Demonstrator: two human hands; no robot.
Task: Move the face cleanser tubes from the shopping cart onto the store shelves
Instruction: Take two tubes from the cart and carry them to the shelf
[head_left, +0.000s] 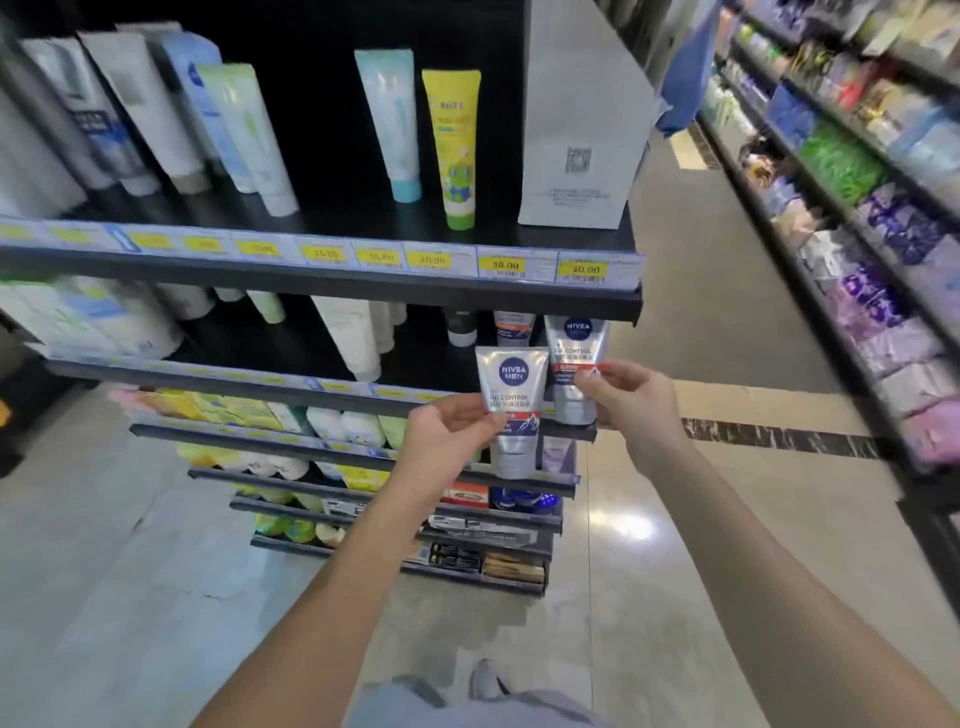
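Observation:
My left hand (451, 427) pinches a silver face cleanser tube (513, 395) with a blue round logo, cap pointing down. My right hand (628, 396) pinches a second, matching silver tube (575, 349) a little higher and to the right. Both tubes hang in front of the right end of the second shelf (332, 379). A third tube of the same kind (513, 328) stands on that shelf behind them. The shopping cart is out of sight.
The top shelf (332, 283) carries several upright tubes, a yellow tube (453, 145) and a tall white box (576, 130) at its right end. Lower shelves hold packed goods. An aisle with a glossy floor (675, 467) runs right, beside another stocked rack (857, 260).

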